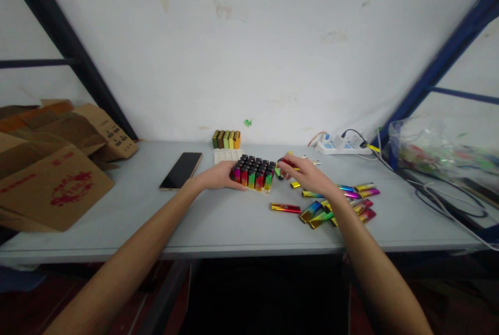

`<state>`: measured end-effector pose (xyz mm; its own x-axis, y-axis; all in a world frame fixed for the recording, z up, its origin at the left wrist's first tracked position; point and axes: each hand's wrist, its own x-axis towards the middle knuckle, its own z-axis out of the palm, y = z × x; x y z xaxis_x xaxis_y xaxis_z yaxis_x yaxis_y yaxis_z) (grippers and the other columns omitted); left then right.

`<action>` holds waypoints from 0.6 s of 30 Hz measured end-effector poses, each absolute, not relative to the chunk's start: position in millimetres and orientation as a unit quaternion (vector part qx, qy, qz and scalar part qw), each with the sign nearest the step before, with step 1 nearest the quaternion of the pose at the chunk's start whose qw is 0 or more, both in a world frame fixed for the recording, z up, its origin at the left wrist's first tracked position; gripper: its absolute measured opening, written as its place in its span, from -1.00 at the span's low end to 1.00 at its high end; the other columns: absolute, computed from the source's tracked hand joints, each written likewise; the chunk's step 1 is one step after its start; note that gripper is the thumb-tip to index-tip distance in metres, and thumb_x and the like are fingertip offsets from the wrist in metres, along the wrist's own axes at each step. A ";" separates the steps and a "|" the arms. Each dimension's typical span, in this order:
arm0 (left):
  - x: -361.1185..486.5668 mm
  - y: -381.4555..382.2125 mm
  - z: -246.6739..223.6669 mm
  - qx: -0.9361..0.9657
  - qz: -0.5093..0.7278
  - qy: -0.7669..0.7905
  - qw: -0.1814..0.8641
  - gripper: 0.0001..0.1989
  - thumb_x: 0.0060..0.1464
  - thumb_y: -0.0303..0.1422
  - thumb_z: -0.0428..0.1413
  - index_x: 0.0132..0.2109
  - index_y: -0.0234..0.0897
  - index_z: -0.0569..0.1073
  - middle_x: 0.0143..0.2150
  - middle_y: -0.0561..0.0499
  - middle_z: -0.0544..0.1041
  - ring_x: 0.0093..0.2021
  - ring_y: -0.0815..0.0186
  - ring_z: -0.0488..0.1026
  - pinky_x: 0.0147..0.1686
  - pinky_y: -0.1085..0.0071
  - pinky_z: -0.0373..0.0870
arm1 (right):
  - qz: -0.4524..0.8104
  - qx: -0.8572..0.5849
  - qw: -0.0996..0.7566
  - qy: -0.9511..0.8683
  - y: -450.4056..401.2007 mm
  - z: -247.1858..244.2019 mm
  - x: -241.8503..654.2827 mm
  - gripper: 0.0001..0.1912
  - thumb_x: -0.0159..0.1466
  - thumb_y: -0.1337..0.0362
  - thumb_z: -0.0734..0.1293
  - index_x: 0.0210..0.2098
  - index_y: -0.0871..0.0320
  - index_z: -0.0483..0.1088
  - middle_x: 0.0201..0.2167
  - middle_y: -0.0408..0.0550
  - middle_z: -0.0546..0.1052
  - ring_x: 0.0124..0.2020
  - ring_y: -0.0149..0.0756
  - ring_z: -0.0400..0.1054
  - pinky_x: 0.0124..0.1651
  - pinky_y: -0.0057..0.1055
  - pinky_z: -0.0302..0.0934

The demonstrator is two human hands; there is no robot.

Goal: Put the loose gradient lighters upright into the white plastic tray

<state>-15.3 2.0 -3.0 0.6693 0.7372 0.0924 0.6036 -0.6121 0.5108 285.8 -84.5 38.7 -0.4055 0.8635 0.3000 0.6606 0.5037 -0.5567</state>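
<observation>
Several upright lighters with black tops [254, 172] stand packed in rows in a pale tray at the middle of the table. My left hand [222, 175] is wrapped round the left side of this block. Just right of the block, my right hand [298, 169] pinches a lighter [279, 172] with a dark top, partly hidden by the fingers. A red and gold lighter [286, 208] lies alone in front. Loose shiny coloured lighters [317, 214] lie in a pile beneath and beside my right forearm.
Against the wall stands a block of yellow and dark lighters [226, 139], with a white tray [227, 155] before it. A phone [181, 170] lies left. Cardboard boxes [58, 184] fill the far left. A power strip [343, 145], cables and a plastic bag [424, 142] are right.
</observation>
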 end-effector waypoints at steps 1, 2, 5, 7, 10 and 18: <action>-15.5 2.1 -3.3 0.885 0.147 0.380 0.226 -0.15 -0.15 0.09 0.36 0.21 -0.29 0.45 0.19 -0.15 0.57 0.17 -0.06 0.49 0.19 0.18 0.40 | 0.160 -0.457 0.284 -0.828 -85.2 40.7 287.3 -0.59 0.49 -0.03 0.14 -0.29 0.12 0.38 -0.33 -0.06 0.50 -0.30 -0.28 0.37 -0.20 -0.37 0.18; -15.5 2.3 -3.7 0.885 0.147 0.381 0.226 -0.16 -0.15 0.09 0.36 0.20 -0.29 0.46 0.18 -0.15 0.58 0.16 -0.06 0.50 0.18 0.17 0.40 | 0.133 -0.454 0.287 -0.833 -86.3 43.0 288.0 -0.57 0.48 -0.04 0.16 -0.31 0.13 0.39 -0.31 -0.03 0.51 -0.27 -0.26 0.37 -0.16 -0.36 0.18; -15.4 2.6 -4.2 0.884 0.152 0.379 0.228 -0.18 -0.16 0.07 0.36 0.20 -0.27 0.47 0.15 -0.13 0.60 0.16 -0.07 0.50 0.18 0.15 0.41 | 0.095 -0.465 0.284 -0.833 -91.2 49.3 285.9 -0.55 0.47 -0.04 0.18 -0.35 0.14 0.43 -0.37 -0.03 0.52 -0.32 -0.26 0.37 -0.20 -0.36 0.16; -14.9 2.0 -3.5 0.884 0.155 0.376 0.230 -0.20 -0.16 0.06 0.37 0.18 -0.26 0.48 0.14 -0.12 0.60 0.16 -0.06 0.50 0.18 0.15 0.40 | 0.121 -0.463 0.271 -0.835 -95.0 51.1 281.4 -0.57 0.48 -0.01 0.18 -0.34 0.14 0.45 -0.43 -0.08 0.54 -0.41 -0.30 0.37 -0.28 -0.39 0.14; -13.7 -0.3 -0.8 0.883 0.155 0.375 0.236 -0.24 -0.16 0.05 0.37 0.14 -0.26 0.50 0.13 -0.12 0.61 0.14 -0.06 0.50 0.17 0.15 0.41 | 0.163 -0.447 0.253 -0.842 -98.8 49.2 273.1 -0.67 0.46 0.04 0.25 -0.27 0.13 0.47 -0.42 -0.11 0.59 -0.42 -0.33 0.43 -0.30 -0.43 0.16; -13.3 -1.1 -1.4 0.883 0.151 0.385 0.224 -0.20 -0.17 0.10 0.36 0.13 -0.29 0.49 0.12 -0.14 0.60 0.09 -0.05 0.53 0.13 0.16 0.44 | 0.162 -0.472 0.200 -0.843 -98.7 41.4 259.9 -0.86 0.38 0.20 0.39 -0.17 0.15 0.45 -0.33 -0.03 0.65 -0.36 -0.27 0.51 -0.30 -0.43 0.23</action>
